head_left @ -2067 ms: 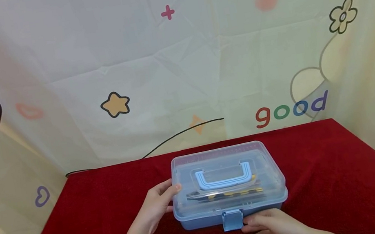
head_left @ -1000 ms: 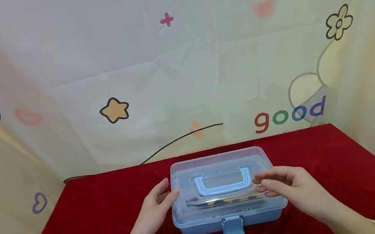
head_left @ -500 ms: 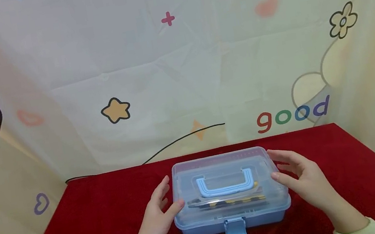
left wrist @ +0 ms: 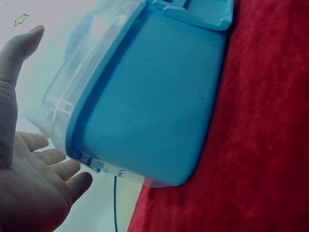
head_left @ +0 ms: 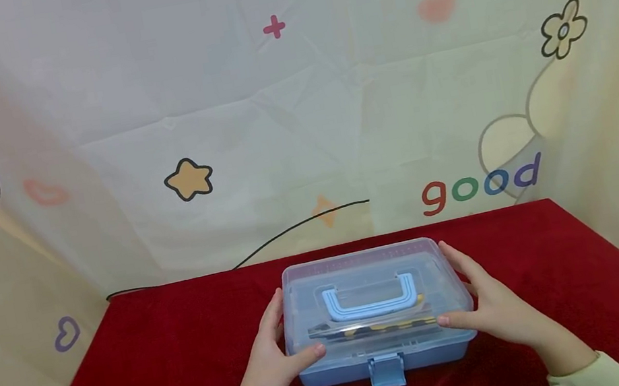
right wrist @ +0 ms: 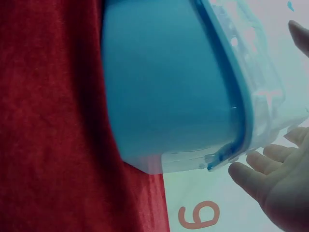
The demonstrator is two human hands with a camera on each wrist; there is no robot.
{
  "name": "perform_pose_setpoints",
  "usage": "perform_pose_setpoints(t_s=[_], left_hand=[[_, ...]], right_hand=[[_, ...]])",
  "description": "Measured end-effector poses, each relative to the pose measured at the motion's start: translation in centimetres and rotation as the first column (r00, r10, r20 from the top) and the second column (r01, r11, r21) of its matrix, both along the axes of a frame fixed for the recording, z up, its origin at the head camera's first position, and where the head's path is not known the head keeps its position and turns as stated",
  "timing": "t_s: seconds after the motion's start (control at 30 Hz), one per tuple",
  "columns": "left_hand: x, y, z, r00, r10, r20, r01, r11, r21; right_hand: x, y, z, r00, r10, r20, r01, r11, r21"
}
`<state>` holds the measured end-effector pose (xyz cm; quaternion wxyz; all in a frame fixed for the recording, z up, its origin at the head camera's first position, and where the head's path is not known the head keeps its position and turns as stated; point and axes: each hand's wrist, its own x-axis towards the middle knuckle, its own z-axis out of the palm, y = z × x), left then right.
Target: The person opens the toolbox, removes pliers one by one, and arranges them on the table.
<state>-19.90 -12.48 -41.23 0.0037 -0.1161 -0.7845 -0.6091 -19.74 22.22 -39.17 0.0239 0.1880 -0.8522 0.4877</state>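
Observation:
A blue plastic storage box [head_left: 336,352] with a clear lid sits on the red cloth. Its light-blue carry handle [head_left: 373,310] lies folded on the lid, and the front latch [head_left: 387,372] juts outward. Through the lid shows a long yellow-and-dark item [head_left: 390,327], its kind unclear. My left hand [head_left: 271,362] is at the box's left side, thumb over the lid's front corner. At the opposite side is my right hand [head_left: 493,307], thumb likewise over the lid. Fingers of both hands extend along the sides toward the back; in the wrist views they look loosely spread.
Red cloth [head_left: 178,365] covers the table, whose back edge meets a pale printed curtain [head_left: 249,128]. More curtain hangs at the left and right. The box stands near the middle, with cloth around it.
My right hand has gone from beside the latch, over the lid, to the box's right side. The left hand stays at the left side, its thumb now further over the lid.

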Motion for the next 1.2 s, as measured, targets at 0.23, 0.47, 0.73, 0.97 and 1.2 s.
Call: perform_pose_setpoints(t_s=[0.23, 0.47, 0.73, 0.97, 1.2], left_hand=[[-0.1, 0.2, -0.4, 1.0, -0.023, -0.006, 0.023, 1.0, 0.004], [-0.1, 0.2, -0.3, 0.999, -0.037, -0.006, 0.037, 0.999, -0.009], [-0.5, 0.1, -0.8, 0.996, -0.073, -0.048, 0.071, 0.997, -0.038], [-0.7, 0.4, -0.7, 0.978, -0.152, -0.144, 0.148, 0.988, -0.04], [-0.6, 0.1, -0.9, 0.988, -0.12, -0.097, 0.116, 0.992, -0.054]], right_hand=[[-0.1, 0.1, -0.3, 1.0, -0.007, 0.026, 0.007, 1.0, 0.01], [-0.2, 0.4, -0.6, 0.998, 0.039, 0.059, -0.04, 0.999, 0.009], [-0.5, 0.6, -1.0, 0.991, 0.089, 0.099, -0.088, 0.996, -0.015], [-0.6, 0.8, -1.0, 0.988, 0.096, 0.123, -0.098, 0.995, 0.009], [-0.7, 0.9, -1.3, 0.969, 0.181, 0.168, -0.175, 0.983, -0.048]])
